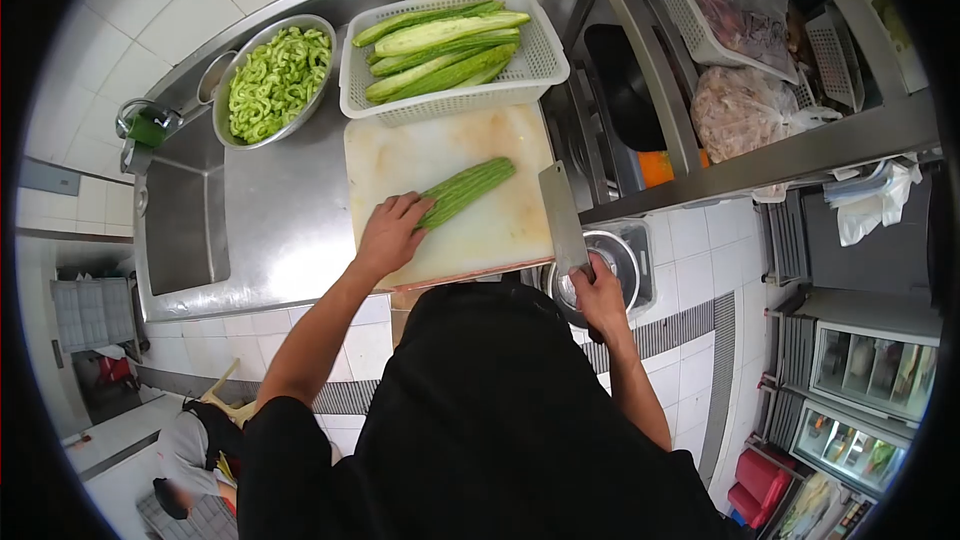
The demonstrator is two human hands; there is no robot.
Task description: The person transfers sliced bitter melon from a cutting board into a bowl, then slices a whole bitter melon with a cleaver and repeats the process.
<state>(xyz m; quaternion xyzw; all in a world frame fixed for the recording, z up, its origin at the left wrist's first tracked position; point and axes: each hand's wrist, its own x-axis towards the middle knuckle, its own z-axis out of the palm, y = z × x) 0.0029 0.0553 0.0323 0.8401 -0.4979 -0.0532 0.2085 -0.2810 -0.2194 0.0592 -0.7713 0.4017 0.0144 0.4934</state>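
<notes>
A long, striped green gourd (pixel 468 192) lies slantwise on the white cutting board (pixel 400 160). My left hand (pixel 393 235) is closed over its near left end, fingers on top. In my right hand (pixel 598 292) is a cleaver (pixel 562 215), gripped by its handle. The broad blade points away from me, at the board's right edge and apart from the gourd. Behind the board, a white perforated basket (pixel 455 103) holds several long green gourd pieces (pixel 450 40), some showing pale flesh. To its left, a metal bowl (pixel 325 105) is full of curved green slices (pixel 282 80).
A steel sink (pixel 185 220) is set in the counter (pixel 280 230) at left. Metal basins (pixel 605 260) sit low, beside my right hand. On the right, a steel rack (pixel 800 145) holds bagged food (pixel 745 105). Another person (pixel 195 445) is at lower left.
</notes>
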